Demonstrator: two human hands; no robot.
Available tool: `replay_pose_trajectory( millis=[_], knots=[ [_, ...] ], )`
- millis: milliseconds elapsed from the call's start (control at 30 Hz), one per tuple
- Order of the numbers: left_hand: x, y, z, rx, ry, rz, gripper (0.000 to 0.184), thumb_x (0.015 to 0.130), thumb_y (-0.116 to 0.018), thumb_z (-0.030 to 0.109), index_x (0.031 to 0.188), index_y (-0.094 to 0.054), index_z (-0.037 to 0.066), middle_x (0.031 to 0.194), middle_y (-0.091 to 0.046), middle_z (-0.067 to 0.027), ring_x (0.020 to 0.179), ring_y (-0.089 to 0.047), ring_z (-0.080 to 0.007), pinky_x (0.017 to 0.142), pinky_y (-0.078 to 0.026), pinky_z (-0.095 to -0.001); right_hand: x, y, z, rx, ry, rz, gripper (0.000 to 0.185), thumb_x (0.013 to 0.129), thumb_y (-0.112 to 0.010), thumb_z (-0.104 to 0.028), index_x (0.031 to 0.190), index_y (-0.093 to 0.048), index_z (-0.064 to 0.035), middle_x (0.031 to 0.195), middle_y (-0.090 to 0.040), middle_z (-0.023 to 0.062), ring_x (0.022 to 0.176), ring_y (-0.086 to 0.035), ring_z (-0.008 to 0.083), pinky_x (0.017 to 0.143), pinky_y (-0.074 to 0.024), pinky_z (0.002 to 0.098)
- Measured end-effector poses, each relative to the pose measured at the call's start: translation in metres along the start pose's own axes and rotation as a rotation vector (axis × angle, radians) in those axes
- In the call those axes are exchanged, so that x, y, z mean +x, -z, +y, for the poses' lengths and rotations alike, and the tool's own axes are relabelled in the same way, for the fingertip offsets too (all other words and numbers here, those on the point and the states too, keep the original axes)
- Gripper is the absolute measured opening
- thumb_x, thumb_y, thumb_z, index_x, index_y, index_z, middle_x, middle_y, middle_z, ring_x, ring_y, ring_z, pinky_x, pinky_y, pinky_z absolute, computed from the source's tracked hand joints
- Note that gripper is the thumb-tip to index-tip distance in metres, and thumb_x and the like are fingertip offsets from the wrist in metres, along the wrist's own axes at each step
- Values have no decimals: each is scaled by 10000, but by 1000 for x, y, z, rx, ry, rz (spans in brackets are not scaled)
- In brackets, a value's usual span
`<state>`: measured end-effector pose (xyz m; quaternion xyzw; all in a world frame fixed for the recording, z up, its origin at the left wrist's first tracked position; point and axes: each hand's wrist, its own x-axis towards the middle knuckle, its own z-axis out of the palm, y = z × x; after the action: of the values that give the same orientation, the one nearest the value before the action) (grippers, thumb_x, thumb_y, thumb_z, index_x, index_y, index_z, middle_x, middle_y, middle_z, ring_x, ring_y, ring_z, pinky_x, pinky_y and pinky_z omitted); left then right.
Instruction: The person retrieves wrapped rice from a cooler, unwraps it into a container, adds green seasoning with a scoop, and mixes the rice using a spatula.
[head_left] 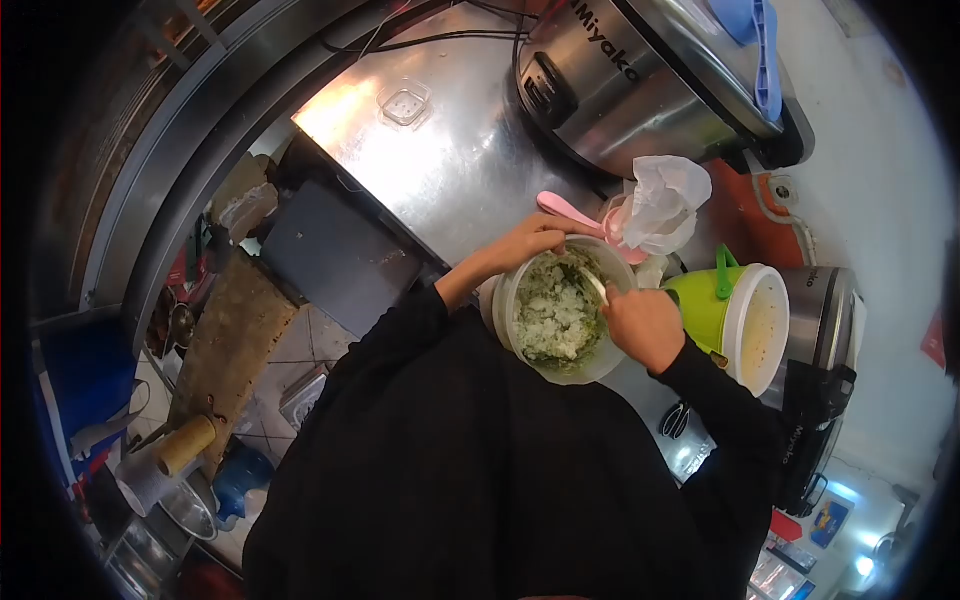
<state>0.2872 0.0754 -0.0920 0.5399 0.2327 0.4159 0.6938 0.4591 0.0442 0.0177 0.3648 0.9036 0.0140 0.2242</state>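
The utensil (595, 284) slants forward-left from the nearer right hand (645, 325), fingers clamped on its handle, into the white-green mix (555, 318) inside the bowl (600, 363), whose far rim the left hand (528, 244) grips.
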Motion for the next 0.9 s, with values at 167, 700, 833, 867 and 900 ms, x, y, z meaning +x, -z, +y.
replay_pose_trajectory(
  millis=[167, 700, 833, 867, 900],
  knots=[
    [-2, -15, 2, -44, 11, 42, 462, 605, -352, 130, 1025, -481, -16, 1015, -495, -106, 925, -457, -158, 822, -336, -266, -11, 1, 3, 299, -57, -176, 232, 734, -447, -215, 703, -542, -6, 535, -518, 158, 512, -524, 299, 467, -412, 366],
    [-5, -22, 12, 70, 37, 46, 426, 626, -359, 113, 1014, -494, -1, 994, -513, -82, 891, -476, -144, 785, -366, -266, -20, -13, -17, 2039, -836, -1051, 327, 829, -349, -334, 991, -421, -60, 477, -289, -61, 334, -256, 6, 287, -211, 134],
    [-1, -22, 7, 84, -54, 66, 372, 688, -364, 137, 1007, -498, 1, 988, -516, -89, 900, -474, -149, 807, -351, -270, -43, 3, -1, 2114, -797, -1037, 349, 835, -321, -340, 1034, -408, -66, 468, -268, -68, 331, -244, 1, 279, -203, 130],
    [-2, -20, 7, 85, -81, 77, 351, 718, -362, 150, 1004, -500, 3, 988, -516, -91, 906, -472, -151, 814, -346, -271, -50, 7, 6, 2079, -771, -995, 366, 831, -328, -357, 1040, -404, -67, 470, -272, -76, 332, -238, -1, 291, -196, 114],
    [-2, -20, 6, 88, -79, 73, 351, 718, -362, 150, 1004, -500, 3, 988, -516, -91, 906, -472, -151, 814, -346, -271, -53, 15, 11, 2084, -769, -991, 366, 831, -328, -357, 1040, -404, -67, 470, -272, -76, 332, -238, -1, 291, -196, 114]
  ],
)
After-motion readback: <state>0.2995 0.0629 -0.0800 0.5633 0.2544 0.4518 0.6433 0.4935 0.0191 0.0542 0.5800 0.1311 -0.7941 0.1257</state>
